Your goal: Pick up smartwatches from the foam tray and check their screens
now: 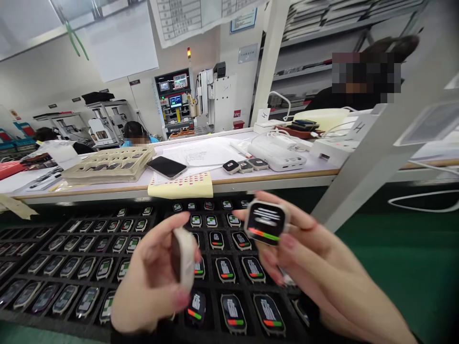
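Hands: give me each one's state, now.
Left hand: closed on an edge-on watch body.
Right hand: closed on a lit watch body.

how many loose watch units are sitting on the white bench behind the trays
3: watch units sit side by side on the white bench, between the phone and the white box. Others may be hidden.

The left hand [150, 282] is holding a small watch [182, 258] on its edge, just above the black tray [36, 313]. The right hand [315, 267] is holding a lit watch [266, 222] above the tray too, its screen facing up. Many more watches [233, 313] are sitting in the tray's little pockets.
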Tool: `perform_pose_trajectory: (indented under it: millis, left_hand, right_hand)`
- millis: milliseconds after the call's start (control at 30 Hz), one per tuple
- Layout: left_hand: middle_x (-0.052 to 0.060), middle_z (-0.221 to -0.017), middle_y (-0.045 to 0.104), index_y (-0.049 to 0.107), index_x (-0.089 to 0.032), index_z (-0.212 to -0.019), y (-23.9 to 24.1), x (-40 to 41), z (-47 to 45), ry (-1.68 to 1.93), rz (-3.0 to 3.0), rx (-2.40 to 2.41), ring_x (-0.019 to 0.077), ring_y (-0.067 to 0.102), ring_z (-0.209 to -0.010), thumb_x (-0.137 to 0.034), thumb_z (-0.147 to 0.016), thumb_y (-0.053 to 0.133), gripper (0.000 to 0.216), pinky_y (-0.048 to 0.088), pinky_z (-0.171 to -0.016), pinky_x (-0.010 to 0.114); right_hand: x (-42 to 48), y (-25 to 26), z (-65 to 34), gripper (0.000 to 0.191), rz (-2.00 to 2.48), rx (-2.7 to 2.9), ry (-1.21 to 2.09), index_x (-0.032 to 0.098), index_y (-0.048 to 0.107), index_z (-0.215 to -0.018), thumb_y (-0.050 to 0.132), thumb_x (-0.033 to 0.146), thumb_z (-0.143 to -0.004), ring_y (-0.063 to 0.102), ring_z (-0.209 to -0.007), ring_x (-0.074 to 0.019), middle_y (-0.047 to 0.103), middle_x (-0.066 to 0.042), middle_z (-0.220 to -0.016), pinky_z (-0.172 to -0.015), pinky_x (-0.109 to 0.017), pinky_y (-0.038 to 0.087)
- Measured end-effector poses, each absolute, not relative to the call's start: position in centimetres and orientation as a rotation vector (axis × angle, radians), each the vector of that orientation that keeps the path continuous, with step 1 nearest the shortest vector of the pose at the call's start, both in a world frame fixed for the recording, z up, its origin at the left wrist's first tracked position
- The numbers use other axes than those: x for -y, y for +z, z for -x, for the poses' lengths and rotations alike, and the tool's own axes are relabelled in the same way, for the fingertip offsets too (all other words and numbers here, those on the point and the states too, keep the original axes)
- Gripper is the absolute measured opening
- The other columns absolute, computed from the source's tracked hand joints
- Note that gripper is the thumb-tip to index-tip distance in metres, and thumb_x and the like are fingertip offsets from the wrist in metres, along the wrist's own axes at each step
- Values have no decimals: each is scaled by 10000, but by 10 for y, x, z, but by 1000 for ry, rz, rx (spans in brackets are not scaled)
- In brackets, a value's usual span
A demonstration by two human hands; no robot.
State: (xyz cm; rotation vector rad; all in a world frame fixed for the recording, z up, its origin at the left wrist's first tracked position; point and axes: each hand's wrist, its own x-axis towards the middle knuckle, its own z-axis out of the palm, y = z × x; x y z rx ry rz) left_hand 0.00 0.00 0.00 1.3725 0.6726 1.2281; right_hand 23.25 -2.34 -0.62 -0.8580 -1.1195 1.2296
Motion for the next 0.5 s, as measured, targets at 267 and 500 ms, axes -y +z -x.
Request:
perform_pose_trajectory:
  millis: [267,500]
  left_hand:
    - [65,-1085,659,498,-266,-1354,0,-20,-33,1208,-1373,-797,191,603,-1004,-308,-825,689,565,520,-870,281]
    - [64,-1158,635,454,-318,-1392,-7,-16,-40,1113,-1539,-822,177,598,-936,-336,-881,606,533,516,-885,313]
  right_hand:
    - [0,-8,-219,550,946,1268,1233,266,478,-1350,670,435,-863,586,-712,-165,658,-83,-1114,-626,-290,518]
    - [-9,-12,-219,509,940,1268,1182,207,566,-1181,717,503,-795,541,-623,-151,623,-41,-821,-495,-236,441]
